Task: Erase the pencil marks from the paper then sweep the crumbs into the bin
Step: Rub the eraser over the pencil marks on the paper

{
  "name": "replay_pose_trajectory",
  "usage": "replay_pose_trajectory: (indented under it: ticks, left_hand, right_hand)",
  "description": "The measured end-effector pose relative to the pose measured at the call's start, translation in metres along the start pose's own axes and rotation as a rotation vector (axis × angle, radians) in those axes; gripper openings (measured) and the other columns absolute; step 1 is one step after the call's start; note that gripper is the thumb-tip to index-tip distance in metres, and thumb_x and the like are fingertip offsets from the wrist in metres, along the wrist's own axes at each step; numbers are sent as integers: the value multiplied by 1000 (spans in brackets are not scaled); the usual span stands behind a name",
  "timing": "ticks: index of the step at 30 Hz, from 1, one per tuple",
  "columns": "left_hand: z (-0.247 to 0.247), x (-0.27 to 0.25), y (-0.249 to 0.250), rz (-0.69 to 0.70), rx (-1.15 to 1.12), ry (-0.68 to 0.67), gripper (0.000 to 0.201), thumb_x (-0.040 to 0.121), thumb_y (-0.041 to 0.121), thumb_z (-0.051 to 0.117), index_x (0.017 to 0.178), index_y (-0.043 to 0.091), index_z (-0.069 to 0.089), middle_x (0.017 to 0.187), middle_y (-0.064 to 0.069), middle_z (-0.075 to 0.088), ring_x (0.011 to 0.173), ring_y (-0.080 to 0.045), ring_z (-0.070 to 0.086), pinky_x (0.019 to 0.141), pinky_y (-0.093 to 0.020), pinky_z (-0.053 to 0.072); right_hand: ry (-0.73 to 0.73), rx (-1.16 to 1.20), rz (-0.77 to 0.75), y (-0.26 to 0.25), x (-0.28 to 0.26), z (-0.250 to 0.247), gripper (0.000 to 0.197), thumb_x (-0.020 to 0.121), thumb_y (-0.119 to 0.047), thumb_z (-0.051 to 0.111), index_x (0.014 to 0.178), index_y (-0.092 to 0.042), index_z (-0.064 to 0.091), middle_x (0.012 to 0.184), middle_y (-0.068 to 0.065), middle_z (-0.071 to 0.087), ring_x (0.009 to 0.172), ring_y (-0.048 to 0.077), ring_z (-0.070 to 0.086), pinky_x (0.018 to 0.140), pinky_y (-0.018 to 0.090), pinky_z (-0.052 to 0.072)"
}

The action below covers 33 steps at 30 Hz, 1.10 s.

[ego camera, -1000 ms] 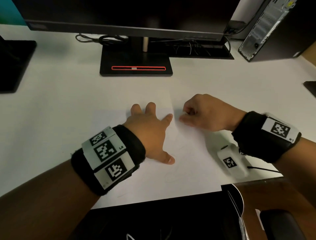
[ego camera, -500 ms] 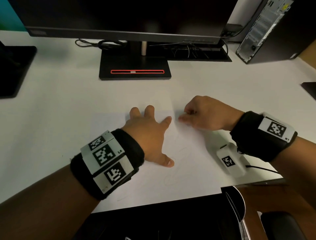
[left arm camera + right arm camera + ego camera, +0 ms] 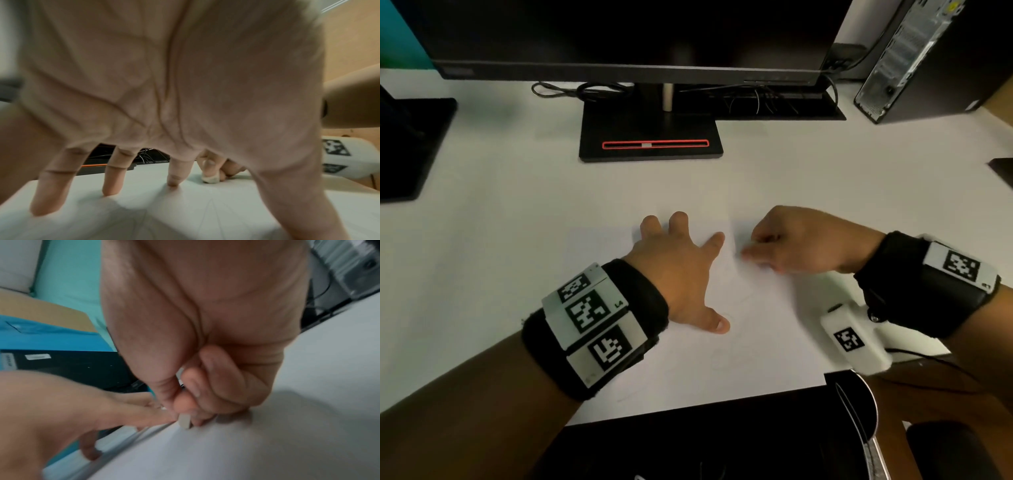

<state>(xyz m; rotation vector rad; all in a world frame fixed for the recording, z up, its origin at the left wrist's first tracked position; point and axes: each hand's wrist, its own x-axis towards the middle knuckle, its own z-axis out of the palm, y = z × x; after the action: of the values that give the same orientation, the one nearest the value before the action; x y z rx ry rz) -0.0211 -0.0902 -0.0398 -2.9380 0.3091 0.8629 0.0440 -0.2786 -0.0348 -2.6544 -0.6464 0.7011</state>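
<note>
A white sheet of paper (image 3: pixel 763 346) with faint pencil loops lies on the white desk near its front edge. My left hand (image 3: pixel 681 260) lies on the paper with fingers spread, fingertips (image 3: pixel 172 183) pressing it down. Just to its right, my right hand (image 3: pixel 791 240) pinches a small whitish eraser (image 3: pixel 184 421) between thumb and fingers, its tip on the paper. The same eraser (image 3: pixel 210 179) shows past the left forefinger. From the head view the eraser is hidden under the fingers. A black bin (image 3: pixel 856 401) with a liner sits below the desk's front edge at right.
A monitor stand (image 3: pixel 650 137) with a red slot and cables stands behind the paper. A computer tower (image 3: pixel 928 58) is at the back right, another dark stand (image 3: pixel 407 144) at the left. A dark chair seat (image 3: pixel 705 442) lies below the front edge.
My right hand has shifted a little back and forth beside the left forefinger with the eraser on the paper; it is blurred now. The left hand has kept its place.
</note>
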Motion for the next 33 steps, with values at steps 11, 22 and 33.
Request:
replay_pose_trajectory:
  ticks: [11,22,33]
  left_hand:
    - [5,-1,6,-15,33,17,110,75,81,58,155,38,-4,149,-19,14,130,-48,25,79,-41,35]
    - [3,-2,6,-12,23,-18,111,75,83,53,156,41,-12,148,-19,8,132,-50,20,94,-44,41]
    - [4,-2,5,-9,27,-26,112,76,83,53,155,40,-15,150,-16,3,135,-50,17,96,-46,42]
  right_hand:
    - [52,9,27,-3,-3,2,42,95,-32,57,75,4,60,60,5,51,51,14,40,53,31,37]
    - [-90,4,-54,-12,-9,13,44,96,-39,58,72,-2,62,60,5,62,52,12,46,56,31,42]
    - [-50,-2,-59,-7,-8,10,48,96,-40,59,68,-1,55,55,-1,48,50,14,39,54,33,38]
